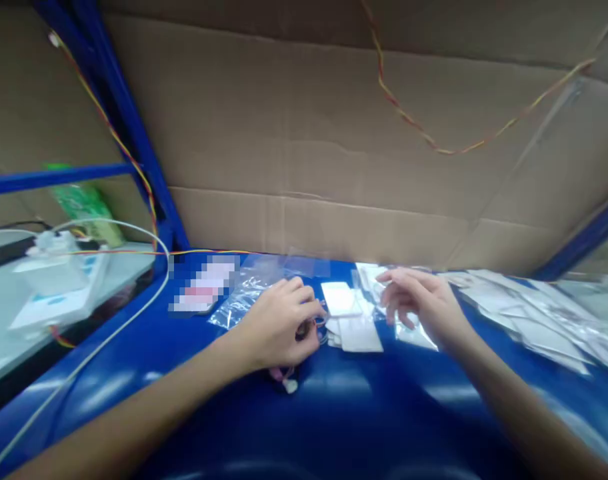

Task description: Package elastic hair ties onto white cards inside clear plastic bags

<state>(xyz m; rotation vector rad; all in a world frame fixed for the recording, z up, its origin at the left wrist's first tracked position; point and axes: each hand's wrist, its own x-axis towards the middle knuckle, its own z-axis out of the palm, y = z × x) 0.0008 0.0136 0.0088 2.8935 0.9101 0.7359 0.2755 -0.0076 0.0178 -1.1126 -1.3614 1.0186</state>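
Observation:
My left hand (279,327) rests on the blue table (194,413), fingers curled around thin reddish wires that end in a small white connector (289,385) under the wrist. Right beside its fingertips lies a small stack of white flat rectangular pieces (351,320). My right hand (421,303) hovers just right of that stack with fingers spread and curved, over clear plastic bags (414,337); it holds nothing that I can make out. A crumpled clear bag (244,293) lies left of my left hand.
A row of clear bags with white pieces (539,313) spreads along the right. A cardboard wall (334,167) backs the table, with a red-yellow wire (434,143) hanging across it. At left stand a blue rack post (129,133), a grey cable (109,333) and white devices (59,280).

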